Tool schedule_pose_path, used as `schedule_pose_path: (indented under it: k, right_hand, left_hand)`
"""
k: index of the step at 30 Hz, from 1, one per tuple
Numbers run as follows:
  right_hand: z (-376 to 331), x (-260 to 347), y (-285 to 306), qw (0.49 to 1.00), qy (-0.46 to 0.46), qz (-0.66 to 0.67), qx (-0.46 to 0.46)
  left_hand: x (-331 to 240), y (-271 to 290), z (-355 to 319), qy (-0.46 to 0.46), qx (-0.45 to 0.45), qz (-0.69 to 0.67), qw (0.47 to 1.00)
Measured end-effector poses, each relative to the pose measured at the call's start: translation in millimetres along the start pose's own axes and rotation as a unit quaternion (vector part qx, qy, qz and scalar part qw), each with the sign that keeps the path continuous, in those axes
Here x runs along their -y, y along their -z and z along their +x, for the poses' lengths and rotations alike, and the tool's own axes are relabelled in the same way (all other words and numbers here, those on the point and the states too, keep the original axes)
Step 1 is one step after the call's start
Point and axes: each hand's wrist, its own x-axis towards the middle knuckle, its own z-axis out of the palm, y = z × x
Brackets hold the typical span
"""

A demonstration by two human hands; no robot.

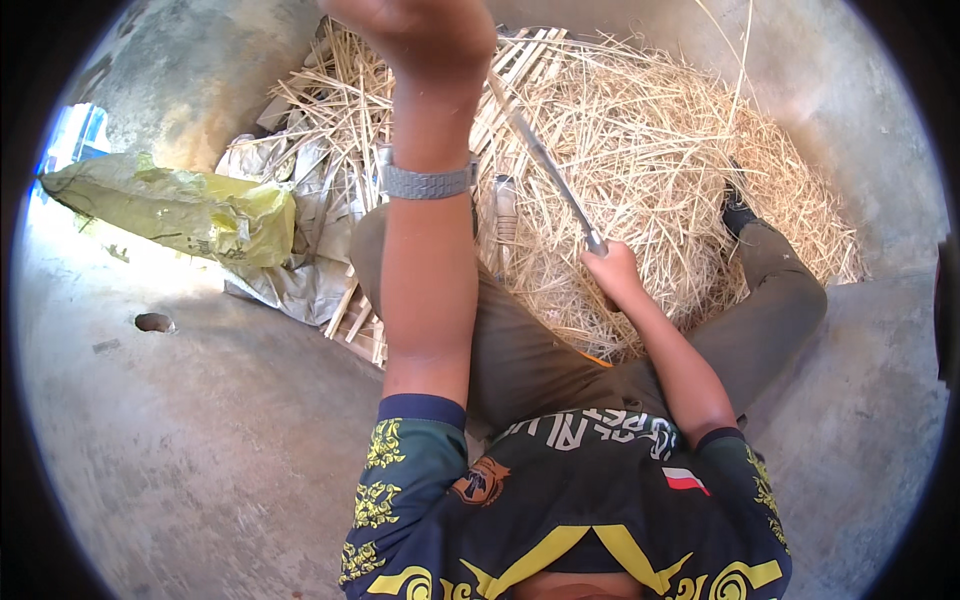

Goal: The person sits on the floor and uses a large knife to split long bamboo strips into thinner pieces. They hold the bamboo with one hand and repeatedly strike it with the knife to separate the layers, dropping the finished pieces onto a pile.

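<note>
My right hand (614, 272) is closed around the handle of a long knife (560, 178). Its narrow grey blade slants up and to the left over a heap of pale shavings. At the top edge my left hand (420, 25) is raised close to the camera, with a grey band (430, 182) on the wrist. The picture cuts off its fingers, so whether they hold anything is hidden. Beyond that hand lie several split, flat strips (530, 58), bamboo-like in look. More thin strips (345, 95) lie in a loose pile left of the raised forearm.
The shavings heap (650, 140) spreads between and past my bent legs (775, 275). To the left, a translucent yellow sack (190, 210) lies beside a crumpled pale sheet (300, 285). A concrete wall (850, 110) curves around. A round hole (154, 322) opens in the concrete floor (230, 420).
</note>
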Motion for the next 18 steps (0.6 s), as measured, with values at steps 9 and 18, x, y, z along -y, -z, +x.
schedule_pose_path:
  k: [9, 18]
  right_hand:
    - [-28, 92, 52, 0.986, 0.158, -0.014, -0.048]
    - [-24, 102, 30, 0.879, 0.363, 0.31, -0.002]
  left_hand:
    - [-4, 1, 19, 0.135, -0.142, 0.07, 0.978]
    - [-31, -10, -1, 0.176, 0.04, 0.043, 0.983]
